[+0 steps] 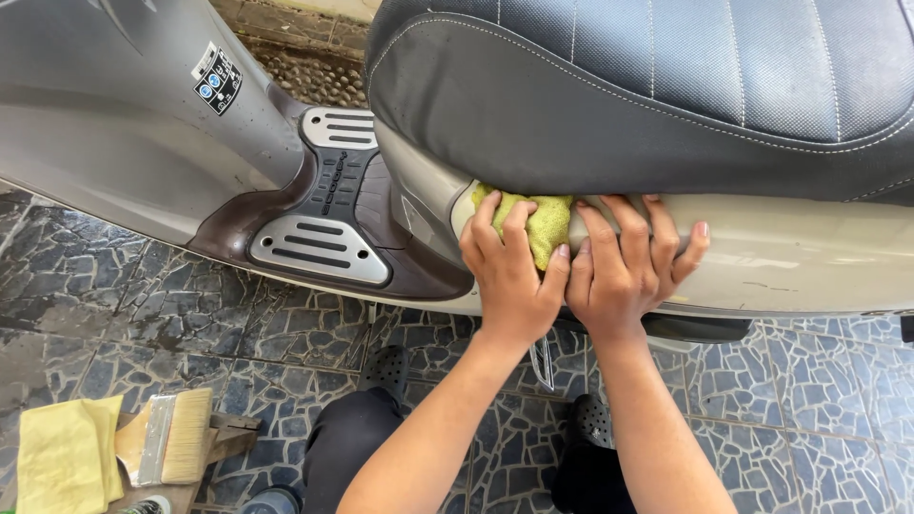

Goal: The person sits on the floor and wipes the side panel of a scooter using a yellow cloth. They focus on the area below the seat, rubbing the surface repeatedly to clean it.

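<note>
Hands (571, 266) on crumpled yellow-green cloth (541, 221)

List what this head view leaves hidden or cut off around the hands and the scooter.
- Yellow cloth: mostly covered by the left hand and tucked under the seat.
- Right hand: palm hidden; whether it touches the cloth is unclear.
- Scooter body: cut off by the top, left and right edges.
- Brush and folded cloth: what they rest on is cut off by the bottom edge.
</note>
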